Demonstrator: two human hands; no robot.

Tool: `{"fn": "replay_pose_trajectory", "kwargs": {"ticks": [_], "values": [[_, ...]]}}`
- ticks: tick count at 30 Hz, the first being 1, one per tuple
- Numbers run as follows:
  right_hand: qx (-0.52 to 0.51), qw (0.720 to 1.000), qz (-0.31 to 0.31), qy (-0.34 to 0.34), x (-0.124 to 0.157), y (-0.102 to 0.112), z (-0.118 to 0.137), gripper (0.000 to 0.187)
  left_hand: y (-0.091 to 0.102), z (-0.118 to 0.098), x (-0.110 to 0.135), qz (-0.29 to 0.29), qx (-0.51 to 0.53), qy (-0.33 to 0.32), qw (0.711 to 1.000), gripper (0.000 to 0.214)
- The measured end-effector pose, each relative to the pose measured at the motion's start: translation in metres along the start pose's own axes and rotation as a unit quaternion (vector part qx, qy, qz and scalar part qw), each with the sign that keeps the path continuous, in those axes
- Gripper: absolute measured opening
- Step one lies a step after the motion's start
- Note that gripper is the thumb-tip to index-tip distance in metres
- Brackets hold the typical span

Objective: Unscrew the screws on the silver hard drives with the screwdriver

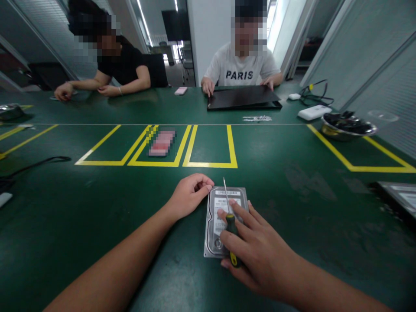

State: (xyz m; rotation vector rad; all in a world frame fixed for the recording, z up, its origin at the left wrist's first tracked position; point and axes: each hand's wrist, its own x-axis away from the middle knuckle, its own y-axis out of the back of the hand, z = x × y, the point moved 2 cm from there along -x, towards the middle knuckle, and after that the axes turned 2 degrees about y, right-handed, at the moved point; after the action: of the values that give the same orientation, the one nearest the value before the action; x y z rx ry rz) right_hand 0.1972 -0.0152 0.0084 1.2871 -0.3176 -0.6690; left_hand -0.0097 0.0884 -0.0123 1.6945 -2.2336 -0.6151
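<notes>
A silver hard disk drive [214, 247] lies flat on the green table [97, 225] just in front of me. My right hand [256, 251] rests on the drive with its fingers closed round a screwdriver [228, 212] that has a black and yellow handle. The metal shaft points away from me over the drive's label. My left hand [190, 195] is curled loosely and touches the drive's far left corner.
Yellow tape boxes [208, 164] mark the table ahead; one holds a pink object [161, 143]. Two people sit across, one with hands on a black laptop [242, 97]. A metal bowl [347, 125] of dark parts, a white box [313, 112] and cables lie right.
</notes>
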Motion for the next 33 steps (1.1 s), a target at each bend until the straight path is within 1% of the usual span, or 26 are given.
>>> {"fn": "replay_pose_trajectory", "kwargs": {"ticks": [12, 25, 33], "values": [[0.002, 1.000, -0.013, 0.006, 0.0001, -0.0009, -0.0010, 0.030, -0.0018, 0.0021, 0.0002, -0.017, 0.008, 0.018, 1.000, 0.017], [0.001, 1.000, 0.006, 0.004, 0.0002, -0.0012, -0.0019, 0.030, -0.0028, -0.0001, 0.0002, -0.028, 0.009, 0.037, 0.999, 0.018], [0.005, 1.000, 0.009, 0.002, 0.0009, -0.0021, -0.0027, 0.030, -0.0019, 0.0003, -0.0009, -0.030, -0.004, 0.041, 0.999, 0.013]]}}
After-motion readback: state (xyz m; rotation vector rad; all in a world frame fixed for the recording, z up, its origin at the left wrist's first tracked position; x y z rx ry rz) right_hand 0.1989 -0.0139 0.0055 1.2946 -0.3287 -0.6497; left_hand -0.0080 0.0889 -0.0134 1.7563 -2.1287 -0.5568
